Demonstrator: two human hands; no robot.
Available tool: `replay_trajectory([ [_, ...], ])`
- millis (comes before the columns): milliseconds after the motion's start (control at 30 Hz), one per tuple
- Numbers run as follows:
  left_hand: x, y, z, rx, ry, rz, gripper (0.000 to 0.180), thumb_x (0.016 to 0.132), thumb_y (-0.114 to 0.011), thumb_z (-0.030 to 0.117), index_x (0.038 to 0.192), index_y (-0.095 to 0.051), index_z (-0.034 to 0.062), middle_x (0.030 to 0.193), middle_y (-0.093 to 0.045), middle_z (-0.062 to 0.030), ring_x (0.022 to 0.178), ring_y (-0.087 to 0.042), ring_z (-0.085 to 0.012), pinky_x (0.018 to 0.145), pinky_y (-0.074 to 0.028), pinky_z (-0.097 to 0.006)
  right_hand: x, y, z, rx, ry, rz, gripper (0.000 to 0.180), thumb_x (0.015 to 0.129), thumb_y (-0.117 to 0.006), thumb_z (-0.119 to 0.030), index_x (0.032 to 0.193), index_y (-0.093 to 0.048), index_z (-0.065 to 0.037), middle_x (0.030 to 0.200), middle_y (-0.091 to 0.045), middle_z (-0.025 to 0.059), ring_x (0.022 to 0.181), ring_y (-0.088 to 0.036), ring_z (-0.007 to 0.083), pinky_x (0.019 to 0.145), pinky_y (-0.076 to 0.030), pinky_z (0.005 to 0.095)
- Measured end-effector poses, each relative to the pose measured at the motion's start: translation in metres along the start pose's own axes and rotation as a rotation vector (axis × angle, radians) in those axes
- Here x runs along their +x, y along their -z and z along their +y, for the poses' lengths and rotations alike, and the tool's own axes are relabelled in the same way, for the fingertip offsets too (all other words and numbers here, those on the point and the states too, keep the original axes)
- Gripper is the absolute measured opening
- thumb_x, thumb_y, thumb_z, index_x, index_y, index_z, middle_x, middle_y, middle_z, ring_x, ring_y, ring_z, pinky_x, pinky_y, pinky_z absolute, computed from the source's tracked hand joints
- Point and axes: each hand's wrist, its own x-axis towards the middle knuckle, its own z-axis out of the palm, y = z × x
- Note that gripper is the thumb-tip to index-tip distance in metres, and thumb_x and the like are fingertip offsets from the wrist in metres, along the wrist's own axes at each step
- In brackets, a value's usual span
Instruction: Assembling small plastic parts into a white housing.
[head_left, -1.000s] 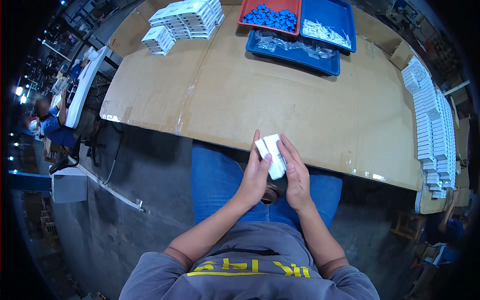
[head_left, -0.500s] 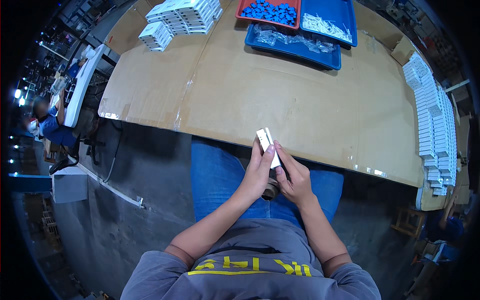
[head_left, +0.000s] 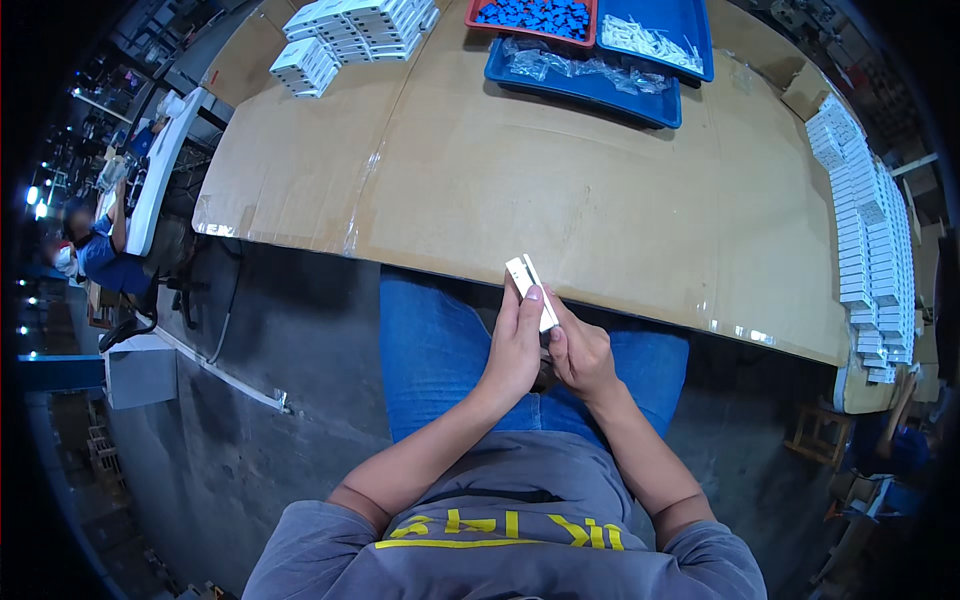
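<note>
Over the lap, by the near edge of the table (head_left: 480, 190), a white case (head_left: 519, 276) sits between two hands.

The left hand (head_left: 512, 347) grips its left side, thumb on top; the right hand (head_left: 584, 352) closes around the other side, and a dark slit runs lengthwise along the case. Farther out, a red tray (head_left: 530, 37) of blue pieces (head_left: 530, 15) stands beside a blue tray (head_left: 692, 28) of white sticks (head_left: 650, 43), with clear plastic (head_left: 560, 66) in another tray (head_left: 590, 106) in front. White stacks (head_left: 866, 230) rise at far left and right.
</note>
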Motion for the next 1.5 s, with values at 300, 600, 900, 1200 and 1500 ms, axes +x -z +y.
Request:
replay_trajectory([
  [300, 0.002, 0.007, -0.003, -0.034, -0.058, 0.054, 0.056, 0.114, -0.041, 0.028, 0.161, -0.029, -0.0015, 0.126, -0.057, -0.01, 0.111, -0.053, -0.0137, 0.097, -0.047, -0.028, 0.005, -0.003, -0.01, 0.114, -0.104, -0.049, 0.042, 0.106, -0.052, -0.008, 0.143, -0.055, 0.01, 0.137, -0.064, 0.0289, 0.11, -0.073, 0.0383, 0.091, -0.06, 0.0416],
  [600, 0.006, 0.032, 0.018, 0.267, -0.34, -0.154, 0.1, 0.083, -0.064, 0.012, 0.169, -0.014, 0.0085, 0.153, -0.046, -0.0209, 0.136, -0.051, -0.0247, 0.119, -0.037, -0.039, 0.02, 0.018, -0.009, 0.701, -0.847, -0.042, 0.042, 0.111, -0.053, -0.029, 0.14, -0.061, 0.0, 0.127, -0.068, 0.01, 0.114, -0.065, 0.0183, 0.097, -0.053, 0.0329],
  [900, 0.015, 0.033, 0.014, 0.465, -0.611, -0.187, 0.099, 0.092, -0.068, 0.03, 0.167, -0.012, -0.0006, 0.163, -0.032, -0.0248, 0.15, -0.036, -0.0374, 0.122, -0.033, -0.043, 0.032, 0.021, -0.026, 0.951, -0.828, -0.007, 0.05, 0.101, -0.071, -0.016, 0.144, -0.054, 0.003, 0.141, -0.061, 0.0145, 0.128, -0.06, 0.0205, 0.105, -0.052, 0.0358],
  [1200, 0.011, 0.002, 0.01, -0.104, -0.259, -0.029, 0.085, 0.107, -0.036, 0.067, 0.165, -0.021, 0.0068, 0.141, -0.052, -0.0124, 0.132, -0.05, -0.0212, 0.114, -0.039, -0.035, 0.023, -0.003, -0.048, 0.303, -0.39, 0.094, 0.042, 0.097, -0.071, -0.008, 0.137, -0.064, 0.005, 0.153, -0.053, 0.0226, 0.142, -0.053, 0.0356, 0.114, -0.046, 0.0408],
  [1500, 0.006, -0.006, 0.021, -0.113, -0.341, -0.078, 0.09, 0.104, -0.035, 0.074, 0.159, -0.028, 0.0026, 0.142, -0.049, -0.0142, 0.136, -0.046, -0.0232, 0.117, -0.034, -0.037, 0.014, -0.012, -0.053, 0.249, -0.23, 0.207, 0.045, 0.102, -0.064, -0.006, 0.144, -0.057, 0.008, 0.148, -0.056, 0.0301, 0.137, -0.056, 0.0423, 0.11, -0.05, 0.0425],
])
